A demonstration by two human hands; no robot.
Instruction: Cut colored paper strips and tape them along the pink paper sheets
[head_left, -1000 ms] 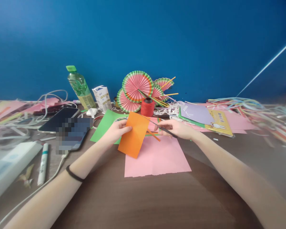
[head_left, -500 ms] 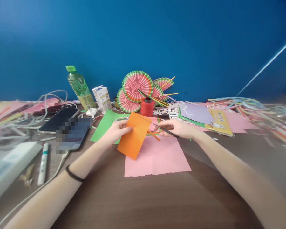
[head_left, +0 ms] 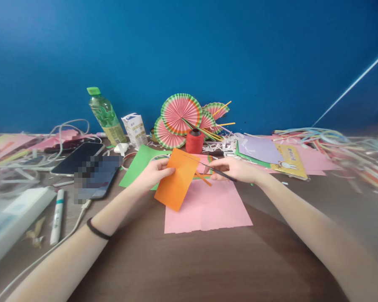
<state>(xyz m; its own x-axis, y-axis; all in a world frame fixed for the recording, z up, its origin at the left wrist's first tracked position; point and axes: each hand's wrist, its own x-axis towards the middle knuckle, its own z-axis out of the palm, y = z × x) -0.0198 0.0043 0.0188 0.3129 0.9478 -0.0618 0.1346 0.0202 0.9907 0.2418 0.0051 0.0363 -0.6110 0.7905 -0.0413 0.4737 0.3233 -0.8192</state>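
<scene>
My left hand [head_left: 154, 172] pinches the left edge of an orange paper sheet [head_left: 176, 179], held tilted above the table. My right hand [head_left: 236, 170] grips dark scissors [head_left: 216, 170] whose blades reach into the sheet's right edge near its top. A narrow orange strip [head_left: 203, 178] hangs from the cut side. Under both hands lies a pink sheet [head_left: 208, 207], and a green sheet [head_left: 138, 163] lies behind my left hand.
Pleated paper fans [head_left: 181, 113], a red thread spool [head_left: 194, 141], a green-capped bottle [head_left: 105, 115] and a small carton [head_left: 135, 129] stand by the blue wall. Two phones [head_left: 91, 165], cables and a marker [head_left: 56, 216] lie left. Paper stacks [head_left: 271, 153] and coloured strips [head_left: 340, 144] lie right.
The orange sheet has shifted slightly left and down in my left hand. The scissors have stayed at its right edge, moving a little.
</scene>
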